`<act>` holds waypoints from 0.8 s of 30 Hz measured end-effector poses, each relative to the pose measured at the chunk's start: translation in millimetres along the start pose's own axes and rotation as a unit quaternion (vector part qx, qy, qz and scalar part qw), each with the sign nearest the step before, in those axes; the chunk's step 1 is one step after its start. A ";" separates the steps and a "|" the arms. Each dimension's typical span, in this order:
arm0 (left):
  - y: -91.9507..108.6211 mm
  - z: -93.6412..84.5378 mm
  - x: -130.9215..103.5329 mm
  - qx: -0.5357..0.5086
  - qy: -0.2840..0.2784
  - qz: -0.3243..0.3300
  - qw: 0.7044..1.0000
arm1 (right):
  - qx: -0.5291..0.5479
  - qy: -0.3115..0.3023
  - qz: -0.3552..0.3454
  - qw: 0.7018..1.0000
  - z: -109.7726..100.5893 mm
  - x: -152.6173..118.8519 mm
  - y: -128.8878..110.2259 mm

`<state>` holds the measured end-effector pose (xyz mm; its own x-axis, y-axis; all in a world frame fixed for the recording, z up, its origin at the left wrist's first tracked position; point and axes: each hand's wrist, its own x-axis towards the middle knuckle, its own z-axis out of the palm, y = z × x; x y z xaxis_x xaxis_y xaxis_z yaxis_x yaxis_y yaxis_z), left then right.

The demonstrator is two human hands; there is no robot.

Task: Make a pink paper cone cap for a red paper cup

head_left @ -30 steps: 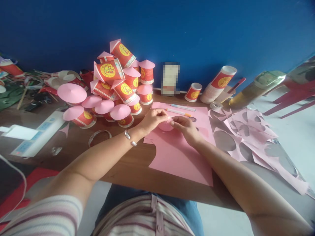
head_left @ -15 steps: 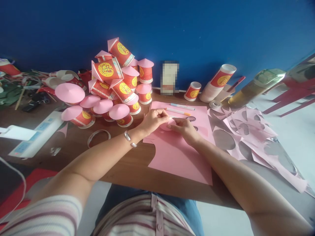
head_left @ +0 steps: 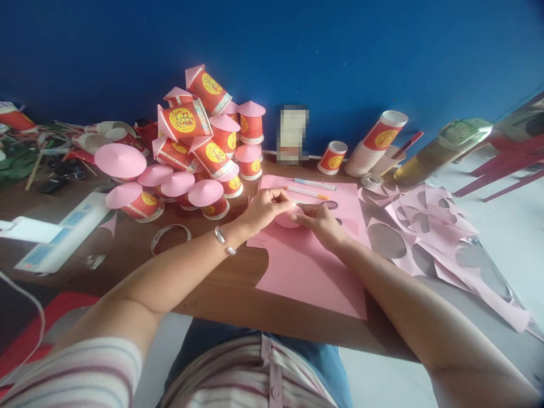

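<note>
A small pink paper piece (head_left: 288,220), its round lower edge showing, is held between my two hands above a large pink paper sheet (head_left: 314,277). My left hand (head_left: 267,208) pinches its upper edge with thumb and forefinger. From the other side my right hand (head_left: 319,222) grips it, thumb in front. The fingers cover much of the piece, so its full shape is hidden. Just beyond the right hand, scissors handles (head_left: 330,205) lie on the sheet. An orange-capped marker (head_left: 306,193) and a blue-capped marker (head_left: 315,185) rest behind them.
Several red paper cups with pink cone tops (head_left: 212,158) are piled at the left. A single cup (head_left: 332,157), a leaning cup stack (head_left: 374,144), tape (head_left: 371,180) and a bottle (head_left: 442,150) stand behind. Cut pink scraps (head_left: 425,226) spread right; a power strip (head_left: 63,232) lies left.
My right thumb has shifted slightly down and left on the pink piece, and more of its round lower edge shows. The left hand stays nearly in place.
</note>
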<state>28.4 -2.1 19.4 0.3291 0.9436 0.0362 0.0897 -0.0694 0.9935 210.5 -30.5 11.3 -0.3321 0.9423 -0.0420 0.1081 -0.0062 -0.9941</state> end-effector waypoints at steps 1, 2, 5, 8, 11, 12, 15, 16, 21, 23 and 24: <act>-0.1 -0.2 0.6 -0.008 -0.005 -0.002 1.000 | 0.005 0.000 0.004 1.000 0.0 -0.2 0.1; -0.3 -0.2 1.2 -0.015 -0.010 -0.004 1.000 | 0.009 0.003 0.007 1.000 0.1 -0.4 0.2; -1.1 0.1 2.3 -0.036 -0.020 -0.012 0.999 | 0.016 0.022 0.010 1.000 1.3 -1.1 -0.4; -0.5 0.7 1.7 -0.056 -0.026 -0.029 0.998 | 0.022 0.035 -0.001 0.999 2.7 -1.3 -1.5; 1.9 0.4 0.2 -0.088 -0.036 -0.054 0.994 | 0.053 0.055 -0.007 0.997 2.0 -0.4 -1.4; 2.7 0.0 0.0 -0.104 -0.037 -0.061 0.992 | 0.076 0.064 -0.008 0.995 1.2 0.2 -1.1; 3.3 -1.5 0.4 -0.149 -0.041 -0.071 0.985 | 0.155 0.087 -0.010 0.984 -2.1 2.6 -0.3; 2.9 -2.0 1.0 -0.158 -0.047 -0.073 0.984 | 0.173 0.092 -0.010 0.981 -3.2 3.4 -0.3; -1.6 -4.9 4.6 -0.199 -0.077 -0.082 0.974 | 0.210 0.095 -0.007 0.973 -5.3 4.9 -0.3; -4.4 -7.1 6.2 -0.217 -0.066 -0.087 0.970 | 0.217 0.086 -0.007 0.972 -4.9 5.0 1.1; -5.8 -8.3 6.9 -0.224 -0.061 -0.092 0.968 | 0.217 0.079 -0.005 0.973 -4.6 5.2 2.1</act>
<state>22.4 7.6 14.8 0.4566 0.8799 -0.1311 -0.2516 0.2690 0.9297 213.4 -24.2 9.4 -0.1782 0.9827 -0.0504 -0.3121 -0.1051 -0.9442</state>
